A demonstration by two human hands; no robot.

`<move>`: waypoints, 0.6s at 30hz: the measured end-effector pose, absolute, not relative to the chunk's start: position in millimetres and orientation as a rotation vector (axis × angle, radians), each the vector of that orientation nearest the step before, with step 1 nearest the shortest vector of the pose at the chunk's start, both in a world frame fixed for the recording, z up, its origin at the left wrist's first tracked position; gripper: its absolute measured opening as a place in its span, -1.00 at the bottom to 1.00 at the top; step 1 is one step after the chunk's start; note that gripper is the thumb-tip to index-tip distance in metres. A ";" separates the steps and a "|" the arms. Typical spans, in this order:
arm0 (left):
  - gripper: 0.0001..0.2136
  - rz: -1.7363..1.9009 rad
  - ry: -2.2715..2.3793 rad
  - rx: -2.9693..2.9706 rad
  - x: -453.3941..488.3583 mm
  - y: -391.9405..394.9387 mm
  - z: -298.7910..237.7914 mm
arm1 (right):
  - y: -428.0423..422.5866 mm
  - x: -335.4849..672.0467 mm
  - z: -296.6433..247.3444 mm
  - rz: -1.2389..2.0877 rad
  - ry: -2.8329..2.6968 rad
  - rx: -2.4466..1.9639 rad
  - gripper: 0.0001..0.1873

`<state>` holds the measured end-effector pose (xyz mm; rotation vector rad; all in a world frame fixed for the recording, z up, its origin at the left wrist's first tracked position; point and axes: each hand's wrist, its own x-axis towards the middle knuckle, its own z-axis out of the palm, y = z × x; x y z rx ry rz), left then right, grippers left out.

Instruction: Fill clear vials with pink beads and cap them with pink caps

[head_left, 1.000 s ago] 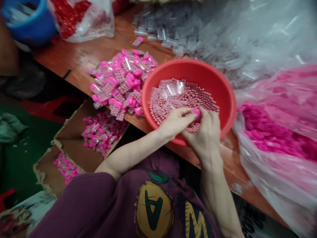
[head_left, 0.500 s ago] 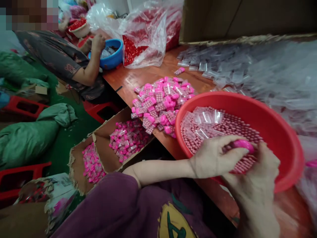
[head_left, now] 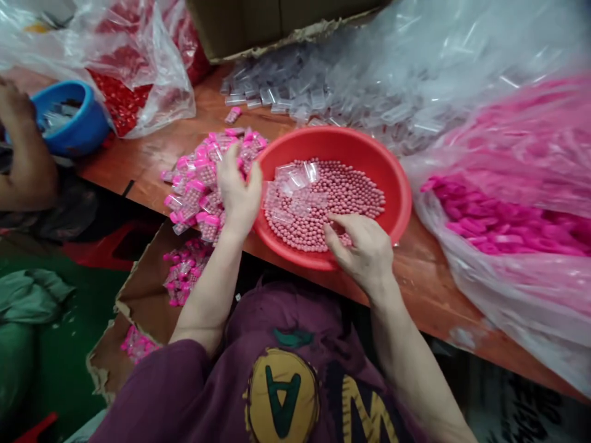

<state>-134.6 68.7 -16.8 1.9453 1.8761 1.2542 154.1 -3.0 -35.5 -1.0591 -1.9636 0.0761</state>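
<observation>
My left hand [head_left: 237, 191] is raised at the basin's near left rim, above a heap of filled bead tubes with pink caps [head_left: 196, 184]. Its fingers stand slightly apart, and I see nothing held in them. A red plastic basin [head_left: 385, 178] sits on the wooden table [head_left: 415, 271]. It holds many small pink beads [head_left: 341, 197] and several clear empty tubes [head_left: 293, 187]. My right hand [head_left: 360, 249] rests over the near side of the basin, its spread fingertips at the beads.
A cardboard box [head_left: 148, 301] of capped tubes stands below the table edge. Behind the basin lies a heap of clear tubes [head_left: 286, 92]. A plastic bag of pink caps [head_left: 503, 221] lies to the right. At far left, a co-worker's hand [head_left: 13, 104] is at a blue bowl [head_left: 69, 123].
My hands have moved apart. The pink-capped tube they held over the basin is no longer in them, and my left hand has moved left above the heap. The view has swung.
</observation>
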 end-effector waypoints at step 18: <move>-0.53 -0.205 1.937 2.253 0.4 164.4 0.1 | -59.0 222.6 -66.3 0.405 -1.095 -1.170 -0.73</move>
